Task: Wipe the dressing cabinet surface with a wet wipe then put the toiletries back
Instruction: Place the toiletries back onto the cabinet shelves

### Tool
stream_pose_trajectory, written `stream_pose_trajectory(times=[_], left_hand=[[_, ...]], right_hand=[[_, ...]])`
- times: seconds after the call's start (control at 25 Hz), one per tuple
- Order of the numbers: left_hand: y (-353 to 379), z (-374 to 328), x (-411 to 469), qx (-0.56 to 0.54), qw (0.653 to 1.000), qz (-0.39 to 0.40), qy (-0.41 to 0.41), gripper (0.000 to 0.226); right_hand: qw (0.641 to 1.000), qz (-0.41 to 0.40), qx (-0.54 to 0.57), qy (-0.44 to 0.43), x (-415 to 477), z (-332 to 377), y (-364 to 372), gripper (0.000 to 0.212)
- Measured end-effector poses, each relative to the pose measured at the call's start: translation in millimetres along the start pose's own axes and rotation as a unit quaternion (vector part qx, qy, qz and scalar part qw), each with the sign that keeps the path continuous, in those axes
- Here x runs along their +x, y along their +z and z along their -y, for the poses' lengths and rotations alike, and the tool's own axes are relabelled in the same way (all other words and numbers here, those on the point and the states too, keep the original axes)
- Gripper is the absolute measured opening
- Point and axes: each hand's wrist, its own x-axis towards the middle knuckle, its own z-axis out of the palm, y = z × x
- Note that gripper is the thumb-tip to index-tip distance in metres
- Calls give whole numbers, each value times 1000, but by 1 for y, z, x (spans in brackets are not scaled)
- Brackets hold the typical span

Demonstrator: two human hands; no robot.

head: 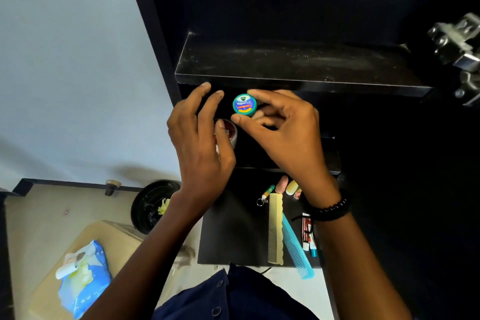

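My right hand (pixel 283 132) pinches a small teal VapoRub jar (pixel 244 104) between forefinger and thumb, just under the front edge of the dusty black upper shelf (pixel 298 65). To its left is my left hand (pixel 200 143), fingers spread and relaxed, with the thumb lying on a dark red jar (pixel 230 132) that the hand partly hides. Lower down, the black cabinet surface (pixel 233 231) carries a yellow comb (pixel 275 228), a blue comb (pixel 296 247), a small tube (pixel 307 231), a lip balm (pixel 267 191) and other small toiletries (pixel 287 186).
A blue wet wipe pack (pixel 83 273) lies on a cardboard box (pixel 49 262) at the lower left. A black bin (pixel 150 205) stands on the floor beside the cabinet. A metal door hinge (pixel 459 52) juts out at the upper right. A pale wall is on the left.
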Motion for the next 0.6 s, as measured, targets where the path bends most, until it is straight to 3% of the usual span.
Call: stream_pose_trajectory(times=[0.2,0.32,0.6], left_hand=[[-2,-3,14,64,998,6,14,50],[-1,-3,17,75,997,24,13,54],[-1,3,15,73,996,50,14,63]], right_hand=[[998,-15,-32,-47,6,39,-15,39],[985,-56,-128,-106,31,49,-12,29],[950,-80,-288,-93,83,26,7,24]])
